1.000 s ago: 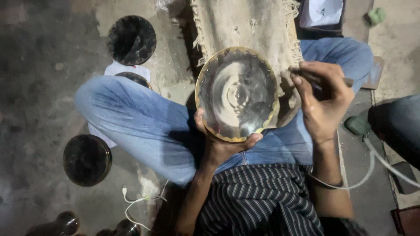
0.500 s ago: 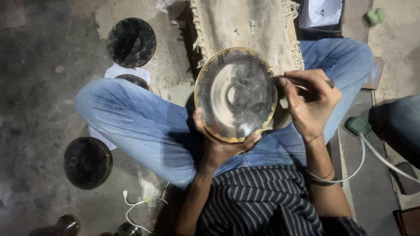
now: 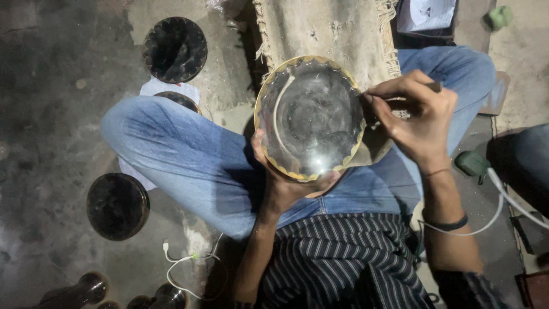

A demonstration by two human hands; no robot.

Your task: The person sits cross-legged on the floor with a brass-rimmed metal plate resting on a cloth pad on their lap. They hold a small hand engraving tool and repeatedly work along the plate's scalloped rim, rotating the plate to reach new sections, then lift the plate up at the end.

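Note:
I sit cross-legged in blue jeans on a concrete floor. My left hand (image 3: 286, 186) grips a round metal plate (image 3: 311, 114) with a scalloped brass-coloured rim from below, thumb on its left edge, fingers under the lower rim. The plate's shiny face is turned up toward the camera. My right hand (image 3: 414, 120) is at the plate's right edge, fingers pinched on a small dark tool whose tip touches the rim. Most of the tool is hidden by the fingers.
Dark scalloped plates lie on the floor at upper left (image 3: 174, 48), by my knee (image 3: 180, 100) and at lower left (image 3: 117, 206). A burlap-covered block (image 3: 326, 28) stands ahead. A white cable (image 3: 183, 266) lies near my hip. Another person's jeans leg (image 3: 526, 163) is at right.
The plate has been turned in my left hand, so its shiny face now catches more light. My right hand shifted slightly along the right rim, still pinching the tool.

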